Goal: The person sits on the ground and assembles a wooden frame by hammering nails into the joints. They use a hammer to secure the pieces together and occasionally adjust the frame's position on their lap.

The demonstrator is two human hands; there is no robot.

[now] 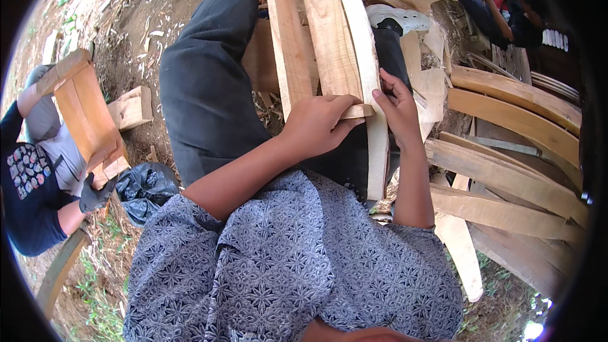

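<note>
Between my legs a long pale curved board (359,22) stands on edge, its near end close to my shirt. My left hand (320,123) is closed round a small wooden block (358,111), whose end sticks out past the fingers against the board's left side. On the other side, my right hand (400,104) grips the board's edge with thumb and bent fingers; part of those fingers is hidden. Left of the board lie two more lengths of wood, a wide plank (326,25) and a narrower plank (288,44), their near ends by my left hand.
Several curved wooden pieces (500,168) are stacked at my right. A co-worker's gloved hand (95,195) touches a wooden piece (88,107) at the left, near a black plastic bag (147,190). Another person (506,19) is at the far right. Wood shavings litter the ground.
</note>
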